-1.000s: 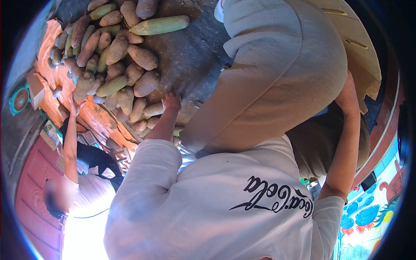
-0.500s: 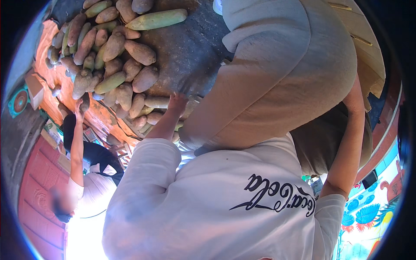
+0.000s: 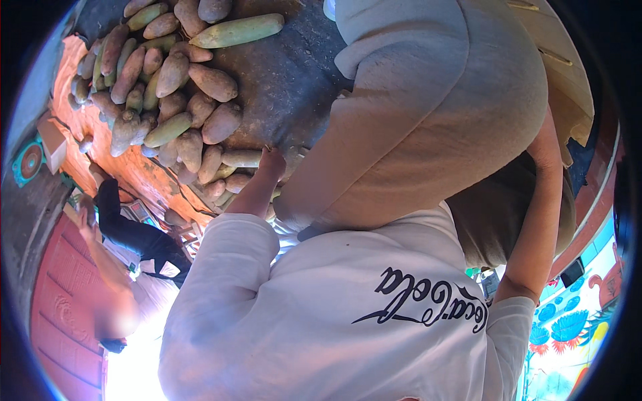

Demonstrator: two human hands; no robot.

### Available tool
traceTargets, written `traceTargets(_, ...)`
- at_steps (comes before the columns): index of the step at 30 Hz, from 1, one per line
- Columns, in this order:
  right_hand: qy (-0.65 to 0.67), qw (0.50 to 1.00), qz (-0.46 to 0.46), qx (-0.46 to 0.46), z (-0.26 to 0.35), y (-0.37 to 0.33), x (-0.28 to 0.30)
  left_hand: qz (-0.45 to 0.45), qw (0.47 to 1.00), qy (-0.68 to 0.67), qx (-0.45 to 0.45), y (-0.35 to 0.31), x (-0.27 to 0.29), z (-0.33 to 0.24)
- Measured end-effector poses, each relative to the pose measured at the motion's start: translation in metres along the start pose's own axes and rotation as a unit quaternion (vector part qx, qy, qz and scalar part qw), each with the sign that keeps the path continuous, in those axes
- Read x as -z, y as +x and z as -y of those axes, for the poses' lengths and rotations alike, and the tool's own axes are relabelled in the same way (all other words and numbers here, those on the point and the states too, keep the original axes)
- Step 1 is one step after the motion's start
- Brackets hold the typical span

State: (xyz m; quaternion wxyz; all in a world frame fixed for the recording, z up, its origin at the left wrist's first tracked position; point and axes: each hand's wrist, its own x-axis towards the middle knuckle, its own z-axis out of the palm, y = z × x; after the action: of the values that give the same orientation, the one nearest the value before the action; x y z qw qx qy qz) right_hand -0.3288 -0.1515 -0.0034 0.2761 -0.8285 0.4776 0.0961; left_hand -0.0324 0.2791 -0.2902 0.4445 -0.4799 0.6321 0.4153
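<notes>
My left hand (image 3: 271, 162) reaches from a white sleeve to the near right edge of a heap of brown, tuber-shaped vegetables (image 3: 172, 73). Its fingers are curled, with a small dark tip showing above them; what they hold cannot be made out. Right beside it lies a pale, elongated vegetable (image 3: 241, 158). A long green vegetable (image 3: 237, 31) rests at the far edge of the heap. My right arm runs up the right side, and my right hand (image 3: 545, 144) goes behind my raised leg (image 3: 428, 113), its fingers hidden.
An orange sheet (image 3: 164, 184) lies under the heap's left side, with dark ground (image 3: 281, 73) to the right. Another person (image 3: 144, 294) is at the left, one hand (image 3: 85, 217) raised at a brownish object. Cardboard (image 3: 565, 73) stands at the far right.
The other person's hand has moved left and nearer, away from the heap's edge, with the brownish object. My view has shifted slightly; my hands stay nearly in place.
</notes>
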Motion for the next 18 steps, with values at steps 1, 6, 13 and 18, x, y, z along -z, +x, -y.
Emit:
traceTargets(1, 0.002, 1.0, 0.0, 0.001, -0.001, 0.0, 0.0, 0.001, 1.0, 0.0, 0.002, 0.002, -0.001, 0.002)
traceTargets(6, -0.017, 0.999, -0.027, 0.033, -0.007, 0.0, -0.001, -0.141, 0.986, -0.075, 0.055, -0.002, 0.028, 0.013)
traceTargets(13, -0.059, 0.998, 0.002, 0.01, -0.009, 0.005, -0.001, -0.253, 0.954, -0.113, 0.111, -0.003, 0.047, 0.043)
traceTargets(18, -0.057, 0.998, -0.007, 0.012, -0.005, 0.003, -0.001, -0.154, 0.955, -0.174, 0.184, -0.005, 0.066, 0.053)
